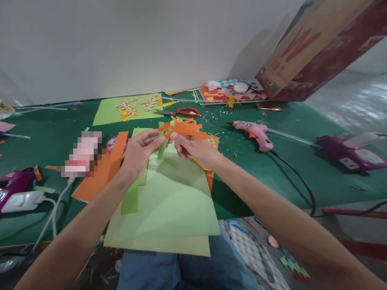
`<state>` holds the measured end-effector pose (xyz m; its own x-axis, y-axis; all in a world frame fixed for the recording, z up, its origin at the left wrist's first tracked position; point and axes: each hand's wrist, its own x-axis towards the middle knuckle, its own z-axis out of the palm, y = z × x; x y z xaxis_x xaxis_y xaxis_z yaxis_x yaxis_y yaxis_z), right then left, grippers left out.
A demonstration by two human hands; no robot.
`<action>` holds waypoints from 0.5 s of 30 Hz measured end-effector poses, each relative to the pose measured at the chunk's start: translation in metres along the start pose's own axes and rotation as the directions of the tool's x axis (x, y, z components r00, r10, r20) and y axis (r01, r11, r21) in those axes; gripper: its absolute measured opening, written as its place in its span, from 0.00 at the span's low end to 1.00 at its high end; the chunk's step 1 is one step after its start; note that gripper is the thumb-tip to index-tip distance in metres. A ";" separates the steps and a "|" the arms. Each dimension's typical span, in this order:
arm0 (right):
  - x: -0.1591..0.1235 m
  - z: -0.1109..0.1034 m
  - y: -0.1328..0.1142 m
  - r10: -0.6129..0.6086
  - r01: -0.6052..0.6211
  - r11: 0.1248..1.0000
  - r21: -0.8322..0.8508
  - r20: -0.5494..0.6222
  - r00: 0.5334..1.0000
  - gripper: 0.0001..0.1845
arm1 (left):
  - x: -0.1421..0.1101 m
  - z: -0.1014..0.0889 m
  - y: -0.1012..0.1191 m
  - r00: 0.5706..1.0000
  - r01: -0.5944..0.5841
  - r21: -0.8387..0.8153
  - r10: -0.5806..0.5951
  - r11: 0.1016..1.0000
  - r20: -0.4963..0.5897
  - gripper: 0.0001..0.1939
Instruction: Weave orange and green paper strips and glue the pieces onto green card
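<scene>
Between my two hands is a small weave of orange and green paper strips (184, 128), held above the table. My left hand (140, 149) pinches its left edge, where green strips cross the orange ones and hang down. Thumb and fingers of my right hand (193, 148) close on the lower middle of the weave, and loose orange ends fan out to the right above it. Below lie light green paper sheets (172, 209), reaching over the table's front edge. Orange paper (99, 177) rests to the left, and more orange paper shows under my right wrist.
Red-handled scissors (187, 112) lie behind my hands. A pink glue gun (255, 133) with a black cord is at the right, near a purple power strip (353, 153). Woven pieces (128, 108) sit on green paper at the back. A tall paper bag (317, 48) stands back right.
</scene>
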<state>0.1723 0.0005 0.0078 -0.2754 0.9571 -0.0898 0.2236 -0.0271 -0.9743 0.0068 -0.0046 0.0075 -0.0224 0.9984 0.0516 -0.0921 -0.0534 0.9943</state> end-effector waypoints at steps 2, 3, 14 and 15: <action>0.001 0.001 0.002 -0.044 0.049 0.989 0.142 -0.039 0.998 0.27 | -0.001 0.000 -0.001 0.999 -0.003 0.048 0.002 0.999 0.036 0.19; 0.002 0.001 0.003 -0.063 0.075 0.977 0.200 -0.066 0.996 0.26 | -0.002 0.000 -0.001 0.998 -0.004 0.079 0.000 0.997 0.057 0.19; 0.000 0.003 -0.001 -0.090 0.140 0.931 0.336 -0.160 0.983 0.18 | -0.006 0.003 0.004 0.987 0.002 0.261 -0.043 0.965 0.153 0.21; 0.000 0.003 -0.001 -0.086 0.136 0.927 0.350 -0.154 0.984 0.18 | -0.006 0.003 0.004 0.990 0.010 0.251 -0.046 0.968 0.136 0.21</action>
<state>0.1696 0.0001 0.0080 -0.1460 0.9889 0.0272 -0.1569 0.0040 -0.9876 0.0094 -0.0110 0.0111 0.1178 0.9929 0.0183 0.1600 -0.0372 0.9864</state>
